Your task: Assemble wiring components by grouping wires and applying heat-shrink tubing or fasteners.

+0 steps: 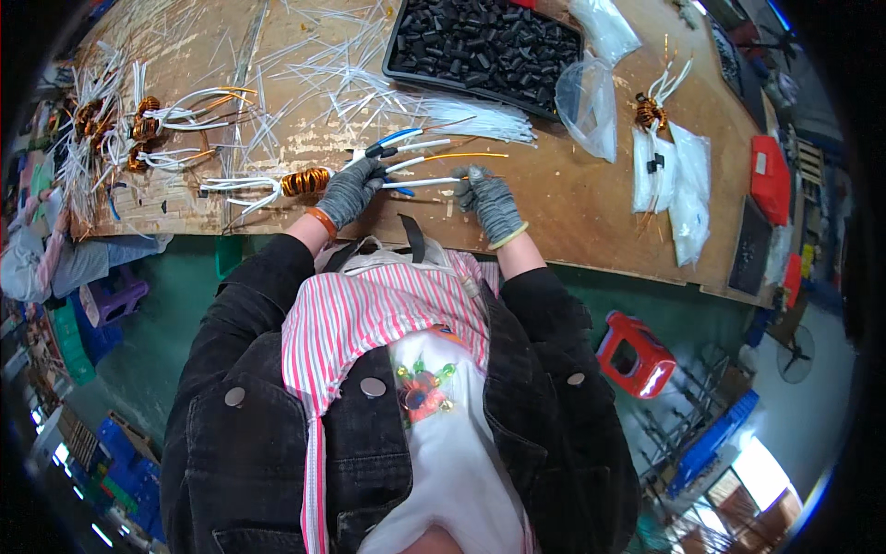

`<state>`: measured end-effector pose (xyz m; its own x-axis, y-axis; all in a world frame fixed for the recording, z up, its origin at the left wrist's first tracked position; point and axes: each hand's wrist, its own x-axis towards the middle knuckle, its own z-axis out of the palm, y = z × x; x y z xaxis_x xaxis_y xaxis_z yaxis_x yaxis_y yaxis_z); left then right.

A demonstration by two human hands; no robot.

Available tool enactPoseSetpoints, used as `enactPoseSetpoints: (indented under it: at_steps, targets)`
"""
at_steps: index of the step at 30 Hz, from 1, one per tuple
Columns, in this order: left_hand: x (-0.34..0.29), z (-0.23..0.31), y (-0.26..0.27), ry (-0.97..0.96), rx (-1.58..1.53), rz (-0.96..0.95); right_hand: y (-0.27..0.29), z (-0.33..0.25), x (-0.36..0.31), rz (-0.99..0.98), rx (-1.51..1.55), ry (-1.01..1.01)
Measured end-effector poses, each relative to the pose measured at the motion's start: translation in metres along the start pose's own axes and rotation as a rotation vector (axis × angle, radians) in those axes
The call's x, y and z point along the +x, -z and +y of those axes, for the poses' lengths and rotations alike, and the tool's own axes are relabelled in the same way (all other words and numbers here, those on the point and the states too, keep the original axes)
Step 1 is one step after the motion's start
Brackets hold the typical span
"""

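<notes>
My left hand (349, 196), in a grey glove, is closed round the leads of a copper-wound coil (305, 182) just above the table's near edge. White-sleeved wires (420, 183) fan out to the right of that hand, some with bare copper ends and some with blue and black sleeving. My right hand (489, 203), gloved too, pinches the end of the lowest white-sleeved wire. Its fingertips partly hide the wire's tip. More white-sleeved leads (245, 187) reach left from the coil.
A black tray (389, 65) of small black caps stands at the far side, beside a clear plastic bag (591, 115). White cable ties (484, 120) lie below it. Other coils (146, 125) are heaped left; another coil (650, 113) lies right. A red stool (639, 355) stands below.
</notes>
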<state>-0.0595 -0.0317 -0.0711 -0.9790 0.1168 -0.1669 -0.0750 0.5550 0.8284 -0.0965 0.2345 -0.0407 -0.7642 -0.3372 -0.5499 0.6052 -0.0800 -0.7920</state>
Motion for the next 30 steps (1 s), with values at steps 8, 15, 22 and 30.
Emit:
enactPoseSetpoints:
  at_steps: [8, 15, 22, 30]
  targets:
    - [-0.001, 0.002, 0.0, -0.03, 0.015, 0.099, 0.081, -0.096, 0.063, 0.366, -0.087, 0.195]
    - [-0.003, -0.013, -0.006, -0.003, 0.017, 0.136, 0.049, -0.14, 0.133, 0.72, -1.235, 0.29]
    - [0.0, 0.003, 0.001, 0.003, 0.054, 0.081, 0.067, -0.12, 0.14, 0.821, -1.183, 0.341]
    - [-0.001, 0.008, 0.001, -0.03, 0.038, 0.148, 0.093, -0.036, 0.031, 0.357, 0.299, 0.213]
